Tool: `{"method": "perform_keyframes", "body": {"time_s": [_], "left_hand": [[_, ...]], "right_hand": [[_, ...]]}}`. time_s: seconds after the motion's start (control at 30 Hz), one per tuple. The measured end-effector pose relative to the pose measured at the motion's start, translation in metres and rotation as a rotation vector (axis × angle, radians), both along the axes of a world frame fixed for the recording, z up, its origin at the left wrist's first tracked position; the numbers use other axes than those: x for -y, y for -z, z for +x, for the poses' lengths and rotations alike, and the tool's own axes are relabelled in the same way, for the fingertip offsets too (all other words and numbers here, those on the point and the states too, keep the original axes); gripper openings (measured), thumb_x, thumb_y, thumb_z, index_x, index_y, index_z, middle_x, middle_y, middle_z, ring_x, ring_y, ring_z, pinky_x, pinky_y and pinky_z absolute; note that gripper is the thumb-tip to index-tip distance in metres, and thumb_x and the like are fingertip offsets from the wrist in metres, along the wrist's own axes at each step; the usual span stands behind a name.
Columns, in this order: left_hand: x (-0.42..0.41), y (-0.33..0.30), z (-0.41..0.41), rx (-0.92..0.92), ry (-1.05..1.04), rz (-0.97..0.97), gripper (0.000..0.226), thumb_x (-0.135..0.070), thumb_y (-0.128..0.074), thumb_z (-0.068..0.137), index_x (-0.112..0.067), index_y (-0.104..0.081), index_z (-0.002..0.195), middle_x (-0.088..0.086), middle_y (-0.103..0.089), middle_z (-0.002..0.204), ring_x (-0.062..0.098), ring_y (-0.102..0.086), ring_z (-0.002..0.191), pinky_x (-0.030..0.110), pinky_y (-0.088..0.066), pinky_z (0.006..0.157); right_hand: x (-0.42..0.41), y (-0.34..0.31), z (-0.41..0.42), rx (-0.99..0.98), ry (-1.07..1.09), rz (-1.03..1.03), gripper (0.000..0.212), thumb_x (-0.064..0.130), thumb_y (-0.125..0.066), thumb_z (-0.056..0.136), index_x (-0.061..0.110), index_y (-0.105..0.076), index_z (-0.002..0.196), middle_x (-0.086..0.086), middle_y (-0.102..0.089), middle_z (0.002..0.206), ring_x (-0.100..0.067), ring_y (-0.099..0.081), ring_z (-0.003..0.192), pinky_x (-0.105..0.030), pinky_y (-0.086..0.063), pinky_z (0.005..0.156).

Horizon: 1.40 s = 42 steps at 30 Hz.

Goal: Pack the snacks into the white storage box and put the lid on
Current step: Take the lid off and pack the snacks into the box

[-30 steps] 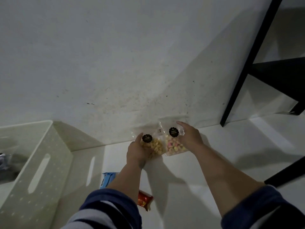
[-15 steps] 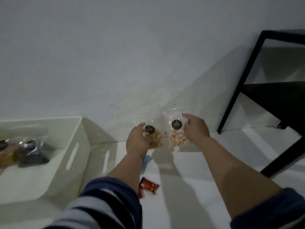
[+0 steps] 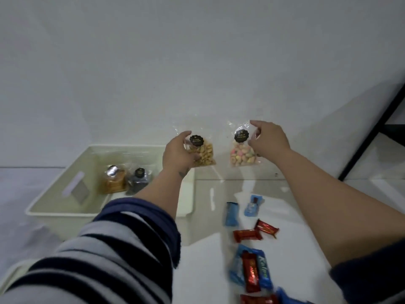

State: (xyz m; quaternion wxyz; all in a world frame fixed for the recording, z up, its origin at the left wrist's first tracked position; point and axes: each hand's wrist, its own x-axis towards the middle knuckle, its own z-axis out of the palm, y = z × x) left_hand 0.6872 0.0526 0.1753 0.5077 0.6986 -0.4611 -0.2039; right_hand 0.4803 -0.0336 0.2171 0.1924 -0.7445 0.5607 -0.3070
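Note:
My left hand (image 3: 177,153) grips a clear bag of yellow nuts (image 3: 202,152) with a black round label, held in the air over the right end of the white storage box (image 3: 65,207). My right hand (image 3: 270,140) holds a clear bag of pastel biscuits (image 3: 242,153) by its top, just right of the box. Inside the box lie a bag of brown crackers (image 3: 114,182) and a dark bag (image 3: 138,179). No lid is in view.
On the white floor to the right of the box lie small blue packets (image 3: 231,213) and red wrapped bars (image 3: 247,235), with a blue and red pile (image 3: 252,270) nearer me. A black frame leg (image 3: 372,132) stands at the far right by the wall.
Both hands have lifted their bags and carried them left toward the box. The view has swung left and down, bringing the box's inside and the floor snacks into sight.

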Motion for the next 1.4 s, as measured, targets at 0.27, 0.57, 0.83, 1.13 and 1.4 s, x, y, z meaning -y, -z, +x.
{"method": "perform_keyframes", "body": {"time_s": [0.27, 0.57, 0.83, 1.13, 1.4], "left_hand": [[-0.041, 0.027, 0.117, -0.072, -0.077, 0.091, 0.072, 0.007, -0.074, 0.073, -0.029, -0.052, 0.132, -0.003, -0.057, 0.109, 0.026, -0.064, 0.099, 0.037, -0.06, 0.071], [-0.012, 0.116, 0.167, -0.193, -0.018, 0.304, 0.067, 0.022, -0.059, 0.075, -0.019, -0.052, 0.129, 0.012, -0.058, 0.119, 0.032, -0.057, 0.111, 0.041, -0.056, 0.085], [0.028, 0.157, 0.174, 0.018, 0.088, 0.416, 0.071, 0.017, -0.055, 0.078, -0.025, -0.049, 0.134, 0.007, -0.054, 0.13, 0.027, -0.055, 0.117, 0.041, -0.05, 0.098], [0.03, 0.139, 0.175, 0.273, 0.098, 0.637, 0.077, 0.013, -0.049, 0.083, -0.034, -0.037, 0.144, 0.01, -0.026, 0.149, 0.035, -0.04, 0.13, 0.047, -0.044, 0.103], [0.004, 0.065, 0.155, 0.316, 0.121, 0.637, 0.055, 0.003, -0.062, 0.084, -0.018, -0.051, 0.133, 0.01, -0.053, 0.134, 0.029, -0.055, 0.117, 0.04, -0.051, 0.097]], "right_hand": [[-0.033, 0.006, 0.141, -0.046, -0.065, -0.001, 0.058, 0.006, -0.051, 0.084, 0.024, -0.047, 0.139, -0.005, -0.053, 0.138, -0.024, -0.052, 0.125, -0.03, -0.043, 0.104], [-0.034, 0.092, 0.217, -0.224, -0.06, 0.219, 0.066, -0.01, -0.046, 0.082, 0.015, -0.036, 0.142, -0.009, -0.053, 0.132, -0.029, -0.056, 0.115, -0.036, -0.048, 0.089], [-0.005, 0.163, 0.231, -0.032, 0.102, 0.436, 0.065, -0.005, -0.037, 0.087, 0.031, -0.03, 0.14, -0.011, -0.055, 0.118, -0.025, -0.054, 0.088, -0.028, -0.044, 0.058], [-0.001, 0.141, 0.229, -0.113, 0.038, 0.521, 0.063, -0.001, -0.044, 0.089, 0.026, -0.03, 0.144, -0.013, -0.056, 0.121, -0.025, -0.052, 0.098, -0.029, -0.043, 0.068], [-0.033, 0.059, 0.186, -0.176, -0.172, 0.425, 0.049, 0.002, -0.052, 0.088, 0.015, -0.048, 0.135, -0.007, -0.049, 0.135, -0.022, -0.053, 0.116, -0.022, -0.04, 0.081]]}}
